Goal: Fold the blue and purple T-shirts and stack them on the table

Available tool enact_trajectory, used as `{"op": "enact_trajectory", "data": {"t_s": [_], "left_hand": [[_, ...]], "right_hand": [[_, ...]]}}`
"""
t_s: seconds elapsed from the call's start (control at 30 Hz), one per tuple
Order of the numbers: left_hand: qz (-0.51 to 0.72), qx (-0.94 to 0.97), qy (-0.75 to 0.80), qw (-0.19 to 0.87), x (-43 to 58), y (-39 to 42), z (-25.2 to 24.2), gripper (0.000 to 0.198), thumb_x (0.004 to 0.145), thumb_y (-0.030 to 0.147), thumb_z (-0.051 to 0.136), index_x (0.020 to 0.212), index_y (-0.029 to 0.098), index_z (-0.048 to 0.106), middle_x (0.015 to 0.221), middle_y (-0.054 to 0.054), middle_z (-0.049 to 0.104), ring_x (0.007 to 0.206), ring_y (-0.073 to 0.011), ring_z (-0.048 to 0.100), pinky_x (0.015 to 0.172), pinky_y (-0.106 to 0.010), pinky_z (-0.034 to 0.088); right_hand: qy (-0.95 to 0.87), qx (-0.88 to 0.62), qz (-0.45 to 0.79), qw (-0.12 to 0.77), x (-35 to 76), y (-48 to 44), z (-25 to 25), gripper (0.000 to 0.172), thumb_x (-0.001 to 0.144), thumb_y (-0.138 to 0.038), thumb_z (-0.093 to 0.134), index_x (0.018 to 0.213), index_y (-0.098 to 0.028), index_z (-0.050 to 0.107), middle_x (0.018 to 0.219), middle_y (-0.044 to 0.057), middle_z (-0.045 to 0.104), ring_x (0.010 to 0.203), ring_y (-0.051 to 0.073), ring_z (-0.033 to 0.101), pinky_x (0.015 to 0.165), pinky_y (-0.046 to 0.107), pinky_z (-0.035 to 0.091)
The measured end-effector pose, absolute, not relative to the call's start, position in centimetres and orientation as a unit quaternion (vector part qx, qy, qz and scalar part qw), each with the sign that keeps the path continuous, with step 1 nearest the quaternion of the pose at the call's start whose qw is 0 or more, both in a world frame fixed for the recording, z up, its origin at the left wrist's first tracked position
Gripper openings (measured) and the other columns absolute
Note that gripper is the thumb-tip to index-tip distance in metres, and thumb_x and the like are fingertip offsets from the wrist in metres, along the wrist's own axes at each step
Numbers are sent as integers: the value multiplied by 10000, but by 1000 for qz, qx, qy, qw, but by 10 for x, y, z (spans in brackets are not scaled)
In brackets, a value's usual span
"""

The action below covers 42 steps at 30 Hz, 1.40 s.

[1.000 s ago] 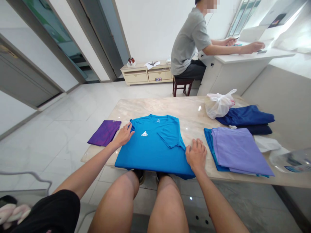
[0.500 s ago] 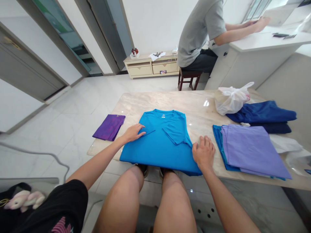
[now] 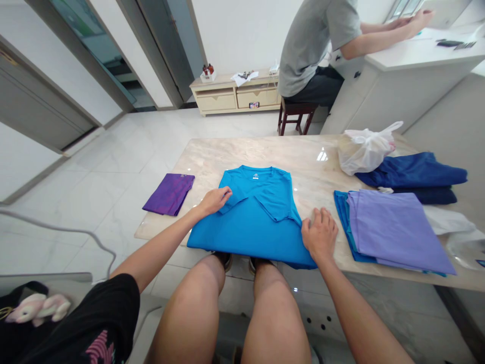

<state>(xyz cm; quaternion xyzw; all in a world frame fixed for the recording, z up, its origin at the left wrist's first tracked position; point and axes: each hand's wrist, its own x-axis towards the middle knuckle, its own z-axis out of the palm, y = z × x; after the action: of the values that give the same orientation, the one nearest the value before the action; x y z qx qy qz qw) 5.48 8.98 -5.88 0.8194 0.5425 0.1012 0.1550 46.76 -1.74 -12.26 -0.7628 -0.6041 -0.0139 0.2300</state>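
Left hand (image 3: pixel 217 199) is over the left side of the blue T-shirt (image 3: pixel 246 230), by the inturned left sleeve. Fingers curl in, tips drawn close to the thumb; whether a bit of cloth is pinched between them, cannot tell. Right hand (image 3: pixel 320 234) rests palm down at the shirt's right edge, fingers slightly bent and spread, released, thumb side against or just beside the cloth; which, cannot tell.

The blue T-shirt lies spread on the pale marble-look counter (image 3: pixel 295 151), between the two hands. Collar (image 3: pixel 256 172) points away from the wearer, a small label inside it. Both sleeves lie turned in across the body, slanting toward each other. Near end of the shirt reaches over the counter's front edge, above the wearer's knees.

To the left, just past the left forearm: purple cloth (image 3: pixel 169 194), folded into a flat packet. To the right, near the right hand: lavender cloth (image 3: pixel 397 222), folded, on top of blue-teal cloth (image 3: pixel 344 225). Beyond these, a knotted white plastic bag (image 3: pixel 366 151) touches royal-blue cloth (image 3: pixel 417 169), which lies on navy cloth (image 3: pixel 430 195).

Farther off, a person in a grey shirt (image 3: pixel 314 50) sits on a dark stool (image 3: pixel 298 108), forearms at a white-topped unit. Low cream cabinet (image 3: pixel 220 102) stands along the wall
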Motion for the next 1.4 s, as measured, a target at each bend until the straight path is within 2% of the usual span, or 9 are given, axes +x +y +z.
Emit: {"op": "enact_trajectory", "data": {"t_s": [0.2,0.47,0.67,0.77,0.87,0.93,1.07,1.23,1.4], "left_hand": [[104,851,489,158,76,115,-77,291,1072,468,619,1229,228,667,1178,-96,741,1065,-269,701,965,-407,524],[113,851,489,152,87,123,-101,224,1123,382,540,1075,212,677,1097,-94,714,1091,-275,650,991,-435,460],[137,850,484,153,100,133,-97,283,1138,406,509,1172,205,706,1185,-116,736,1158,-284,665,1049,-451,484],[149,863,459,147,97,125,-96,368,1153,404,449,1341,217,704,1373,-128,739,1289,-287,664,1141,-479,495],[164,869,453,117,84,108,-101,478,1166,396,379,1553,231,605,1634,-127,614,1511,-276,560,1289,-518,412],[155,868,461,107,76,98,-107,516,1171,401,346,1610,236,563,1711,-114,544,1595,-258,488,1352,-525,337],[136,863,474,108,74,89,-117,550,1167,379,316,1647,219,533,1761,-105,478,1660,-235,406,1391,-519,268],[162,854,487,89,77,83,-111,578,1147,383,365,1686,216,489,1777,-127,446,1679,-267,373,1406,-576,218],[196,847,487,85,59,69,-113,583,1149,359,349,1701,221,473,1765,-114,468,1669,-269,390,1407,-555,238]], "right_hand": [[-606,-760,-11,232,469,-17,-123,597,1020,-334,463,1549,-91,597,1629,258,554,1517,399,466,1231,585,376],[-604,-766,-13,218,468,-18,-122,580,1049,-361,423,1514,-73,613,1636,254,552,1522,376,466,1246,557,366],[-604,-765,-6,224,468,-19,-119,579,1033,-338,448,1525,-76,605,1642,255,543,1534,376,442,1252,569,365],[-605,-764,-13,222,469,-19,-121,577,1036,-351,438,1519,-86,608,1637,250,548,1528,372,453,1246,559,371],[-607,-765,-20,217,472,-18,-123,577,1049,-370,418,1517,-96,614,1636,236,555,1522,369,466,1239,551,378],[-610,-764,-23,209,473,-17,-125,580,1060,-373,401,1517,-87,618,1643,232,554,1523,369,468,1237,547,382],[-611,-770,-29,181,472,-18,-125,588,1076,-354,369,1518,-59,621,1654,235,548,1521,364,480,1236,529,387],[-624,-770,-45,123,470,-17,-116,591,1085,-294,339,1542,-19,593,1646,263,548,1496,364,512,1219,503,396],[-708,-702,-48,62,468,3,-89,523,1037,-171,397,1478,-25,639,1614,264,588,1486,357,544,1243,510,382]]}}
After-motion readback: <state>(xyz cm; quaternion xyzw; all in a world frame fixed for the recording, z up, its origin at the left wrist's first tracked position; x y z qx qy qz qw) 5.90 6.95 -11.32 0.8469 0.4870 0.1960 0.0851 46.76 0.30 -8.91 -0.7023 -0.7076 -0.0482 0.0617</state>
